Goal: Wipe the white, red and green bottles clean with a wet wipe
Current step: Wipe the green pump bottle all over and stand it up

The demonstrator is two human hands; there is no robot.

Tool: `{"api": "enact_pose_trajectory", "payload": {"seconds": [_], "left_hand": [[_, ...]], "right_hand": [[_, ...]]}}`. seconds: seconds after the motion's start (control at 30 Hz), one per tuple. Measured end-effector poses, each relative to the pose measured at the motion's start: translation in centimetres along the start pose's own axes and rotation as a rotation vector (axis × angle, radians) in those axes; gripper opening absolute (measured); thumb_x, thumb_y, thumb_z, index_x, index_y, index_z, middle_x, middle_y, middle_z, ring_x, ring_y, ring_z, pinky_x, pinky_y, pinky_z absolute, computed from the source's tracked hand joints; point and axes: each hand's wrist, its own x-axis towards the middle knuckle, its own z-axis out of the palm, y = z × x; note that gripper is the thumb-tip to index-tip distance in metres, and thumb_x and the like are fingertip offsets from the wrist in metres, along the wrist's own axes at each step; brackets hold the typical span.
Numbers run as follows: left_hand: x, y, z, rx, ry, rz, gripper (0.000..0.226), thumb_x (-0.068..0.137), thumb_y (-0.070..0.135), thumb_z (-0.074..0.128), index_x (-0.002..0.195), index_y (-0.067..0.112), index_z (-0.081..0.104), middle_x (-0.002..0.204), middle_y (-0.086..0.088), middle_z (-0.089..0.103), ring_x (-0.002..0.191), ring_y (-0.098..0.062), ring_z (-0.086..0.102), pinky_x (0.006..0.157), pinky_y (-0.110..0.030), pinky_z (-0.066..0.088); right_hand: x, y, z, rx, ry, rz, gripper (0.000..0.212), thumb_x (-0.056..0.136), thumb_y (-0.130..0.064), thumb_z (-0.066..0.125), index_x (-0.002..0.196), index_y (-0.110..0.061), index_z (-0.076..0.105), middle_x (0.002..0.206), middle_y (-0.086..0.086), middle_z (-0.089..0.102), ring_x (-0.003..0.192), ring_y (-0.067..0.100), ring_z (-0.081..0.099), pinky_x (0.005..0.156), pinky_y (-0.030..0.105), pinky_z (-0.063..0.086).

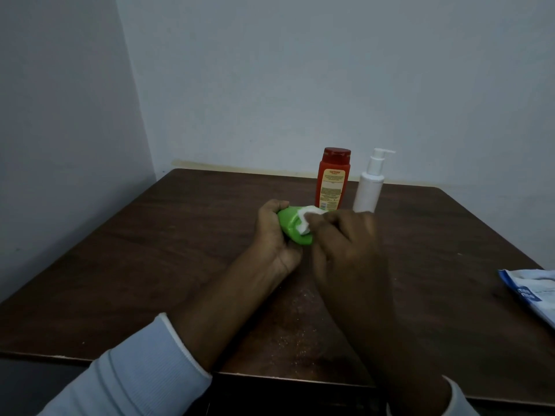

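Slippage is the risk: the left hand (271,232) clasps the green bottle (292,228) above the table (150,250) middle, while the right hand (345,235) pinches a wet wipe (304,220) against it. Red bottle (332,179) and white bottle (371,184) stand capped near the far edge, contents unseen; a wipes pack (531,292) lies at the right edge.
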Motion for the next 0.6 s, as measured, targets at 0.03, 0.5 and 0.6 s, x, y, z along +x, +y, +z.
{"api": "enact_pose_trajectory", "payload": {"seconds": [0.03,0.5,0.6], "left_hand": [[0.2,0.0,-0.1,0.01,-0.004,0.01,0.03,0.095,0.029,0.052,0.095,0.001,0.065,0.066,-0.015,0.072,0.063,-0.026,0.069,0.06,-0.034,0.059],[0.5,-0.3,-0.3,0.019,-0.001,0.034,0.029,0.095,0.028,0.053,0.098,0.002,0.065,0.076,-0.015,0.07,0.069,-0.027,0.067,0.063,-0.036,0.057],[0.3,-0.2,-0.2,0.023,-0.013,0.01,0.031,0.096,0.029,0.051,0.095,0.001,0.065,0.066,-0.014,0.07,0.059,-0.026,0.069,0.055,-0.032,0.058]], "right_hand": [[0.1,0.0,0.1,-0.001,0.026,0.027,0.029,0.09,-0.016,0.054,0.114,-0.009,0.067,0.103,0.007,0.063,0.094,0.023,0.052,0.074,0.039,0.048],[0.6,0.7,-0.6,-0.021,-0.04,-0.018,0.032,0.088,-0.025,0.045,0.111,-0.016,0.066,0.109,0.002,0.063,0.099,0.025,0.049,0.076,0.047,0.045],[0.5,0.4,-0.4,-0.001,-0.035,-0.054,0.031,0.088,-0.022,0.048,0.111,-0.015,0.067,0.11,0.002,0.063,0.099,0.025,0.05,0.078,0.046,0.044]]}}
